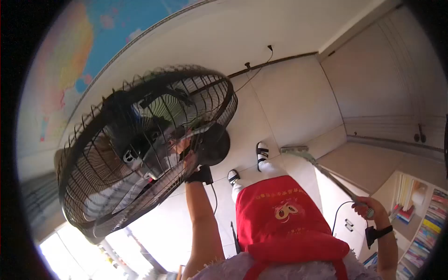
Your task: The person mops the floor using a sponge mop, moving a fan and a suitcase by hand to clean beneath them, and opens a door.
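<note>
A large black fan with a wire cage fills the left side of the head view, tilted at an angle. A round black part, which looks like its base, shows behind the cage's right edge. My left hand is up against the fan, its fingers partly hidden by the wires; it appears closed on the fan's body or pole. At the far right, my right hand is wrapped round the upper end of a mop handle. The mop's flat head rests on the floor near my right foot.
I wear a red apron. My sandalled feet stand on pale floor tiles. A cord runs along the wall at the back. Shelves of books are at the right, and a colourful mural is at upper left.
</note>
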The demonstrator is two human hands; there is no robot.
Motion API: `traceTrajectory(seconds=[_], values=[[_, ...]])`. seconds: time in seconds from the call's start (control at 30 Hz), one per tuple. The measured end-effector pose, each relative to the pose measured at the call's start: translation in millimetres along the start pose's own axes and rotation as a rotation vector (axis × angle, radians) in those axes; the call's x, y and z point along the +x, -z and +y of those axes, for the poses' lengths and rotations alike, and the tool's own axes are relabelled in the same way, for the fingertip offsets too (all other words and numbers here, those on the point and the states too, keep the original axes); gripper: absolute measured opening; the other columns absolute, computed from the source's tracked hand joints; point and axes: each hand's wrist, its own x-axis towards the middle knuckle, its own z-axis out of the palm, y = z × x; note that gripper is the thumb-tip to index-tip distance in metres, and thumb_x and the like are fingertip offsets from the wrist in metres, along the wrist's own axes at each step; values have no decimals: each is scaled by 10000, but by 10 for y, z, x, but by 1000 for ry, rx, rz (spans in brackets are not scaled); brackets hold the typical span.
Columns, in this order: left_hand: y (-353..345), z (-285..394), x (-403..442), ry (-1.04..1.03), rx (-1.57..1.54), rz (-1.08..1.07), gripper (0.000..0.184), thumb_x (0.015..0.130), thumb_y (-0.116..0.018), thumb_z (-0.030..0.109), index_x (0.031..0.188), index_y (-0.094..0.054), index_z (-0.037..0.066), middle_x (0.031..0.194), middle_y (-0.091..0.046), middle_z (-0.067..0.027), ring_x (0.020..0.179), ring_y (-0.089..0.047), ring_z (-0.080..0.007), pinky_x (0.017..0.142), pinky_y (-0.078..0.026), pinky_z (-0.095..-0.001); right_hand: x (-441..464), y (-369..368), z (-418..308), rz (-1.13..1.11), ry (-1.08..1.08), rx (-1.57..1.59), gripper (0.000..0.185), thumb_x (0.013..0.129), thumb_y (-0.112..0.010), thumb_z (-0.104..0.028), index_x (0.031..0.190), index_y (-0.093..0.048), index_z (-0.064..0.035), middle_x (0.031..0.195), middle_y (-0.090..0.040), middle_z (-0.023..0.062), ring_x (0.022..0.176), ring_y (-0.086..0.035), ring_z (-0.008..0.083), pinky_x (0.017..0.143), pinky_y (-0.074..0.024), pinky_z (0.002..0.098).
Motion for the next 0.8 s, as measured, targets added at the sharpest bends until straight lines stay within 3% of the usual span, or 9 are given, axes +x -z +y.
traceTrajectory(seconds=[0.2,0.4,0.8], values=[[-748,433,212,-106,50,-29,434,769,-602,286,1112,-441,73,1005,-502,-109,910,-492,-243,782,-415,-367,-113,-205,21,7,78,-61,339,859,-535,-257,878,-479,76,529,-425,-6,400,-401,42,327,-325,164],[-1378,637,386,-176,74,-56,461,766,-606,283,1135,-427,74,1034,-493,-118,938,-483,-254,803,-408,-372,-58,-24,72,-58,75,-10,351,848,-559,-294,878,-494,50,573,-461,6,408,-391,26,336,-346,161],[-2178,947,644,-301,98,-86,515,762,-616,279,1181,-398,74,1091,-474,-135,993,-466,-275,845,-393,-382,-112,-100,75,31,132,-77,366,848,-553,-313,880,-527,50,569,-470,-1,396,-399,32,335,-340,164]])
